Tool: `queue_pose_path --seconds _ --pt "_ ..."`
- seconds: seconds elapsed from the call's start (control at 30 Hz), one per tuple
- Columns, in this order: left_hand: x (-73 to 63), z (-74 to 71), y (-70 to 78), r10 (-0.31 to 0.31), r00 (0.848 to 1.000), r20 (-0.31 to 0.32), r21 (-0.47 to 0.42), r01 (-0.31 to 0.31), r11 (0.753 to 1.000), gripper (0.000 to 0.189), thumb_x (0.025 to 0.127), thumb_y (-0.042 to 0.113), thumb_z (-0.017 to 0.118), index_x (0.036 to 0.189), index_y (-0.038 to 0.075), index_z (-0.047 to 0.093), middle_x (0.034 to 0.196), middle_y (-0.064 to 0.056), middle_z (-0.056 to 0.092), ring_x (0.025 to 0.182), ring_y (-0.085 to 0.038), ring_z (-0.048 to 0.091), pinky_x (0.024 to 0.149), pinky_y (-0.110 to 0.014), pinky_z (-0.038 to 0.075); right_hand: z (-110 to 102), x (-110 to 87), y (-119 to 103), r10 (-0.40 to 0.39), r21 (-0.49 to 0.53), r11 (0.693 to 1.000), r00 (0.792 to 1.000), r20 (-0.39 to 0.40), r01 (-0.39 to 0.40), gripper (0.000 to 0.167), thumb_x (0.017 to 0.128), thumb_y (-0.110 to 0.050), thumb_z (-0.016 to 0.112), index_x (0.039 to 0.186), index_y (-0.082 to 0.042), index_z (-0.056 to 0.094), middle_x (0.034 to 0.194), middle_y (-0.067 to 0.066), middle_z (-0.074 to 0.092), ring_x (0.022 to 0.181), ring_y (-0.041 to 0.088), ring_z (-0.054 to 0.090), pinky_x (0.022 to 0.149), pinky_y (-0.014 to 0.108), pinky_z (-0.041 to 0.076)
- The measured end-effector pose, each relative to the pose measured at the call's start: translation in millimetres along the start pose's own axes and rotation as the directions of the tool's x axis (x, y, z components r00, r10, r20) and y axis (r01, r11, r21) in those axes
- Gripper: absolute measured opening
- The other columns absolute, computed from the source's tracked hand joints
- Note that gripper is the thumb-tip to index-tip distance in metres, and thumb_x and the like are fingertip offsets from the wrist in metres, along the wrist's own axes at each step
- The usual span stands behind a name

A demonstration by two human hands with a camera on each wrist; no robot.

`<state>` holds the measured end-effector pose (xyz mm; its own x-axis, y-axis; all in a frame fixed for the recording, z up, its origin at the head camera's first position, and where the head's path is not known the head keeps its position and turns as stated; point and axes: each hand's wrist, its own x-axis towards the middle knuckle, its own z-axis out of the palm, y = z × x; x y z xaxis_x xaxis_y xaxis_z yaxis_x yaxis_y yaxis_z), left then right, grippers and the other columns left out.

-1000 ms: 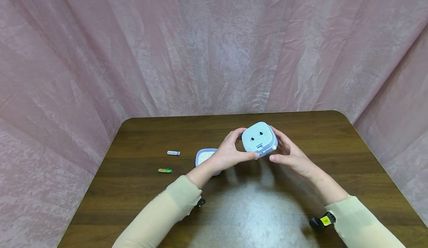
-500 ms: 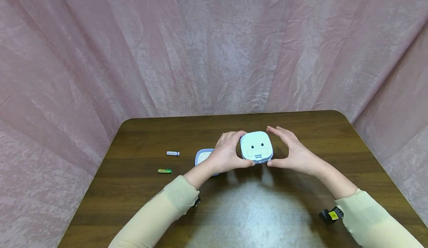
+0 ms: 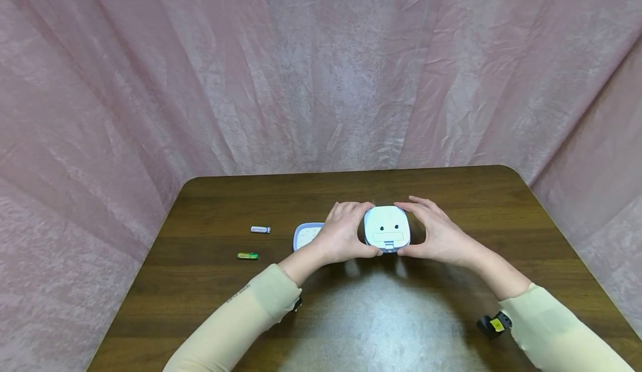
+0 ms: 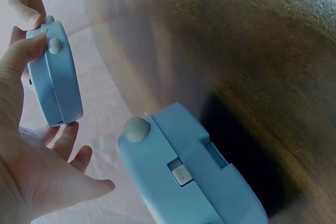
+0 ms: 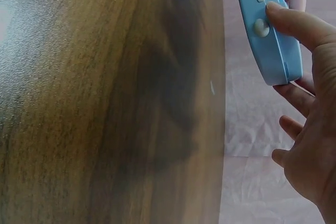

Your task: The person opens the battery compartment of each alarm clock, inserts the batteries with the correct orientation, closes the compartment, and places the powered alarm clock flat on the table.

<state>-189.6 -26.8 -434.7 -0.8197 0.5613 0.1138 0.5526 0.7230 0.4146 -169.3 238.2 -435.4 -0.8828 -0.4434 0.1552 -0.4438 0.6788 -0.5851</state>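
In the head view, a small light-blue alarm clock (image 3: 387, 221) is held with its back up, showing two black knobs and a battery cover. My left hand (image 3: 343, 235) grips its left side, thumb at the near edge and fingertips at the far edge. My right hand (image 3: 441, 233) pinches the right side the same way. Both wrist views show the held clock (image 4: 60, 85) edge-on with a rounded pale foot, and thumbs pressed on that edge. A second similar clock (image 3: 305, 236), light face up on the table, is partly hidden behind my left hand and forearm.
On the left of the brown wooden table (image 3: 200, 316) lie a white-and-blue battery (image 3: 260, 229) and a green battery (image 3: 248, 255). A pink curtain (image 3: 321, 82) hangs behind the table's far edge.
The held clock has come down toward the near side and turned from a slant to nearly square. My right fingertips, spread off its far corner half a second ago, are back on its edge.
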Motion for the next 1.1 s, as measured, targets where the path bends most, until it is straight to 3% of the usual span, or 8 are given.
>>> queue_pose_path --seconds 0.57,1.1 --pt "4.2 9.1 0.3 -0.032 0.998 0.061 0.063 0.028 0.998 0.1 0.072 0.062 0.086 0.152 0.019 0.045 0.145 -0.001 0.055 0.139 -0.026 0.041 0.12 -0.056 0.017 12.4 -2.1 7.3 0.026 -0.012 1.0 0.999 0.019 -0.026 0.106 0.072 -0.043 0.094 0.157 -0.011 0.04 0.158 0.012 0.041 0.15 0.034 0.021 0.109 0.067 0.029" --pt "12.2 22.5 2.3 -0.052 0.992 0.113 0.139 0.036 0.99 0.098 0.074 0.064 0.084 0.152 0.018 0.046 0.144 -0.001 0.056 0.137 -0.028 0.044 0.12 -0.057 0.019 17.7 -2.2 18.0 0.068 -0.065 0.996 0.997 0.048 -0.065 0.099 0.071 -0.043 0.093 0.153 -0.014 0.046 0.153 0.008 0.049 0.149 0.034 0.024 0.109 0.068 0.025"
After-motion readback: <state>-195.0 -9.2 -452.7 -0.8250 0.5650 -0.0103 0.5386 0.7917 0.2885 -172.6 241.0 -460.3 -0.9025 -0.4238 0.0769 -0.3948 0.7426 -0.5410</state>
